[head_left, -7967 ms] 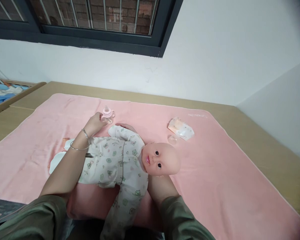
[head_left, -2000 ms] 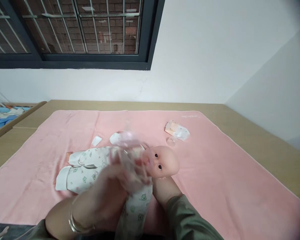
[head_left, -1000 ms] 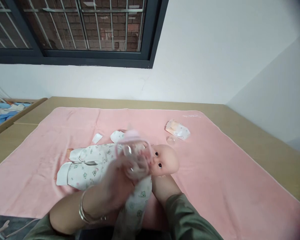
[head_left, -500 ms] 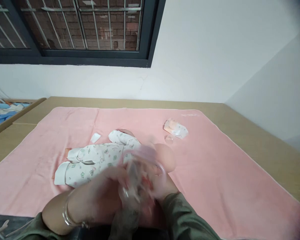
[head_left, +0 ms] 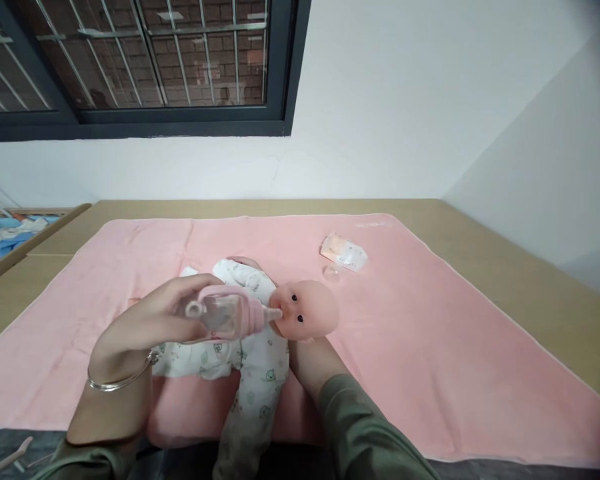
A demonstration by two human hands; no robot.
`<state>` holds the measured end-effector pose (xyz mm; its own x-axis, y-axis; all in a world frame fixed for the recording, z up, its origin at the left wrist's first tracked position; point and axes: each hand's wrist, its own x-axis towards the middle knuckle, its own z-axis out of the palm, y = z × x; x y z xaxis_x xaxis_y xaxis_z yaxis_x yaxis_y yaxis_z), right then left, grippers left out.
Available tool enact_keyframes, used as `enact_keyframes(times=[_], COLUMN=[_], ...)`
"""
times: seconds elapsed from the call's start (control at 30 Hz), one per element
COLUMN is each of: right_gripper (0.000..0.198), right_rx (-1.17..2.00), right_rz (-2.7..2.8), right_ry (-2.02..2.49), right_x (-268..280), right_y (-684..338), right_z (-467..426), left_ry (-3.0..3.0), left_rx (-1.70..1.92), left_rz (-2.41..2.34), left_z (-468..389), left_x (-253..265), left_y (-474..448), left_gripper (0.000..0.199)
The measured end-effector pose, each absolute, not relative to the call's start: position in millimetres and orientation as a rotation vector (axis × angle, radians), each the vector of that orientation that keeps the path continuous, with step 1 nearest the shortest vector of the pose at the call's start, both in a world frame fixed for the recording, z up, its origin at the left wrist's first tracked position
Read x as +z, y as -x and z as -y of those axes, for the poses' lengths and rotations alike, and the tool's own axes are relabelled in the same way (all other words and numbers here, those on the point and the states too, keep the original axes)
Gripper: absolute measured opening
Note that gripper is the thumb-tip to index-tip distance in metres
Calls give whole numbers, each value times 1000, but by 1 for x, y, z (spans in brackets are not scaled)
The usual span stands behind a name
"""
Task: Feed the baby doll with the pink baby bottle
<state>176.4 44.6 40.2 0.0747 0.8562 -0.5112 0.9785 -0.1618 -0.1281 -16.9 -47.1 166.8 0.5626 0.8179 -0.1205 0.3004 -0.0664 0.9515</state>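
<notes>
A baby doll [head_left: 307,311] in a white printed sleepsuit lies on a pink blanket [head_left: 430,347], head to the right. My left hand [head_left: 150,320] grips a clear feeding bottle [head_left: 225,316] with a pink collar and handles, held level, its teat touching the doll's mouth. My right hand is under the doll's head and neck; only the wrist and green sleeve [head_left: 325,373] show, the fingers are hidden. A bangle circles my left wrist.
A small wrapped packet [head_left: 343,251] and a clear cap [head_left: 331,272] lie on the blanket behind the doll's head. The blanket covers a wooden table [head_left: 520,280] set against a white wall below a barred window. A cot with blue cloth is at far left.
My left hand picked the bottle up from the blanket, shook it above the doll, and now holds it still with the teat at the doll's mouth. The right hand stayed under the head.
</notes>
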Motion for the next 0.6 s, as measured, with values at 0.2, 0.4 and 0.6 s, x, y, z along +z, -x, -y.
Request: enact_keyframes(times=[0.2, 0.4, 0.6], right_gripper=[23, 17, 20], right_rx=[-736, -765, -749], right_rz=[-1840, -1499, -1151], right_ry=[-1956, -1584, -1034], right_x=[48, 71, 86], right_y=[-187, -176, -167], right_z=[-21, -26, -37], left_ry=[-1634, -1620, -1625], left_rx=[451, 411, 413], left_rz=[-1132, -1143, -1057], left_z=[37, 22, 12], left_x=[161, 145, 141], left_y=[-2, 2, 6], left_gripper=[13, 11, 19])
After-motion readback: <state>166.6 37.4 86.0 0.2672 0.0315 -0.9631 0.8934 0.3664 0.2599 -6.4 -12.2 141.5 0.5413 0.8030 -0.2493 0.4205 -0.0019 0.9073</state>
